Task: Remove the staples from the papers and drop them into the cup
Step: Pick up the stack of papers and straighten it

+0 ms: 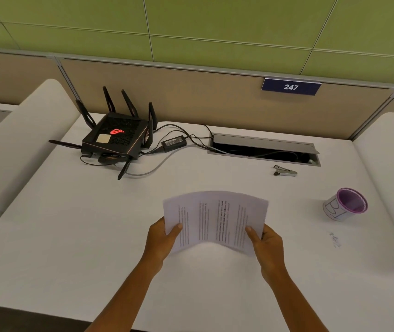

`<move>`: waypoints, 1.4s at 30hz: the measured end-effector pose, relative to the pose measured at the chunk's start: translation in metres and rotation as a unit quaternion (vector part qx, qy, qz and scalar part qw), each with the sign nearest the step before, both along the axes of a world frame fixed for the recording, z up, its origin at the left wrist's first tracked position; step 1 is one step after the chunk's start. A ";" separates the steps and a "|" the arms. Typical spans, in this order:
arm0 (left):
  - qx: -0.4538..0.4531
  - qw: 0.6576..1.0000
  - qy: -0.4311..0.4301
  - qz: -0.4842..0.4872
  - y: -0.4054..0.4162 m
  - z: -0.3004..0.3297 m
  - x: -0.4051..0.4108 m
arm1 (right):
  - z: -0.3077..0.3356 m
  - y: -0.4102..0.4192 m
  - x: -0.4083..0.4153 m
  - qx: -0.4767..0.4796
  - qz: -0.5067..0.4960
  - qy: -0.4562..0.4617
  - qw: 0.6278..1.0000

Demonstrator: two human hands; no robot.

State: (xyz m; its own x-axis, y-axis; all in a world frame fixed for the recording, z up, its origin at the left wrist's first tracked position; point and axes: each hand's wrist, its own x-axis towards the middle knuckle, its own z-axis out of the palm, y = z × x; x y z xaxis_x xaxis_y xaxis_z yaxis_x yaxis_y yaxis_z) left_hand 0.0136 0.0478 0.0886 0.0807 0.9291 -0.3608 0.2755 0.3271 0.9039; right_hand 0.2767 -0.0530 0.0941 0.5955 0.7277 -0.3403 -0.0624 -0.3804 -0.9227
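Both the left hand (161,238) and right hand (266,243) grip the bowed white printed papers (215,219) above the white bench (95,224). The step looks like preparation: no staple is discernible. Next likely calls for fetching the small metal staple remover (284,170) lying beyond the right hand.

There are two hands, a left hand (161,238) and a right hand (269,245). There is one bunch of papers (215,219), one cup (345,204), one staple remover (285,170), one router (117,137), one power brick (174,142) and one number sign (291,87).
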 end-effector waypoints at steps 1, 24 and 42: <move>-0.003 1.000 0.007 -0.009 0.001 0.000 -0.001 | 0.003 0.002 0.005 -0.005 0.017 -0.009 1.000; -0.153 0.956 -0.233 0.088 -0.069 -0.010 0.006 | 0.001 0.000 -0.038 -0.014 0.014 0.179 0.984; -0.018 0.991 -0.126 -0.039 0.004 0.041 0.013 | 0.046 0.017 -0.014 0.022 0.110 0.009 0.994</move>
